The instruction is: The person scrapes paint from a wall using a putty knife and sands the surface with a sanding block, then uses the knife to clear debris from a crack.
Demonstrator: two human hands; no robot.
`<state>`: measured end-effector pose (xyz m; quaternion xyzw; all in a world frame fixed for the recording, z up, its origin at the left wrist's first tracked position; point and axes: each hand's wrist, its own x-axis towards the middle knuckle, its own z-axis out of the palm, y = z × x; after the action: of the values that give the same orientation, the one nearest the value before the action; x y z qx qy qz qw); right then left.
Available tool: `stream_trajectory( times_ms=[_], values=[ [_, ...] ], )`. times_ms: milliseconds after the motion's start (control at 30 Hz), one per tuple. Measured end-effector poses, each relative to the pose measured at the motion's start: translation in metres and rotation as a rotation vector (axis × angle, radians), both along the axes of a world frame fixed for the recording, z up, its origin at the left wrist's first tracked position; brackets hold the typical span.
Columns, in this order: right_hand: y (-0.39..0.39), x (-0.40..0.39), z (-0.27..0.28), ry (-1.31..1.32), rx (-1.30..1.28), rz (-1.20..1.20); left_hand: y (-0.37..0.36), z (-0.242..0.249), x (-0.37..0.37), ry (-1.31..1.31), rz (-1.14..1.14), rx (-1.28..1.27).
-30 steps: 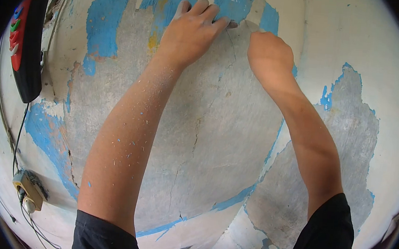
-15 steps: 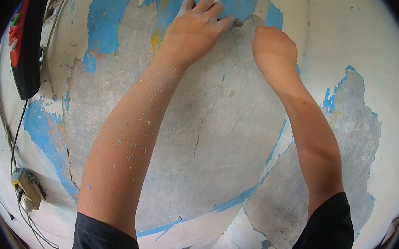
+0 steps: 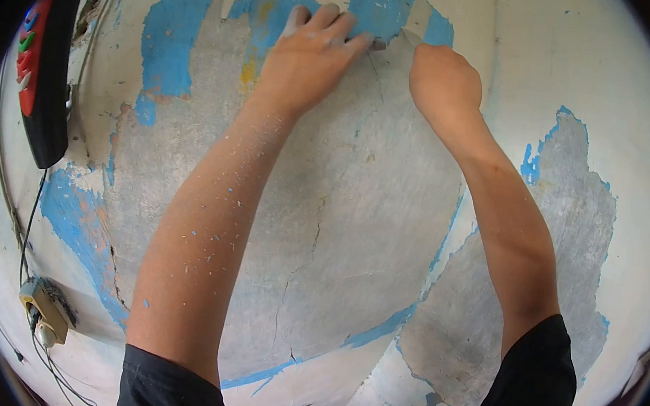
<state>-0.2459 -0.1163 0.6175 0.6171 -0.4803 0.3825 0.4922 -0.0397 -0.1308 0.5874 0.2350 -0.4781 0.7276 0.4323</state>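
My left hand (image 3: 309, 60) rests against the wall with its fingers spread and their tips dusted grey. Its thumb reaches to a small dark spot (image 3: 379, 45) at the lower edge of the blue paint (image 3: 378, 12). Just to the right, my right hand (image 3: 446, 75) is closed in a fist around a scraper (image 3: 410, 37). Only a thin, pale bit of blade shows past the knuckles, close to the wall; the handle is hidden in the fist. Below both hands spreads bare grey plaster (image 3: 296, 178). Paint flakes speckle my left forearm.
At the left hangs a black and red device (image 3: 44, 89) with coloured switches, its cord running down to a yellowish socket block (image 3: 48, 311) with plugs. Cream paint (image 3: 521, 35) surrounds the bare patches. A corner runs down the right, with another stripped patch (image 3: 562, 199) beyond it.
The whole view has shifted slightly, so the wall's upper part sits a little lower and farther left. Both hands keep nearly the same places on the wall.
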Motion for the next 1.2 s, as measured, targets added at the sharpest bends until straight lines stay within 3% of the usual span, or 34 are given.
stream_trajectory(
  times_ms=[133, 367, 433, 1200],
  values=[
    [-0.012, -0.004, 0.020, 0.025, -0.131, 0.038, 0.000, -0.002, -0.003, -0.001, -0.013, 0.008],
    [-0.004, -0.004, 0.009, 0.043, -0.029, -0.047, 0.003, -0.003, -0.003, 0.011, -0.001, 0.044],
    [-0.012, -0.007, 0.019, 0.077, -0.180, 0.023, 0.003, -0.004, -0.003, 0.009, -0.016, 0.034],
    [-0.001, -0.015, 0.006, 0.076, -0.067, -0.034, -0.002, -0.003, -0.004, -0.001, -0.019, 0.015]
  ],
)
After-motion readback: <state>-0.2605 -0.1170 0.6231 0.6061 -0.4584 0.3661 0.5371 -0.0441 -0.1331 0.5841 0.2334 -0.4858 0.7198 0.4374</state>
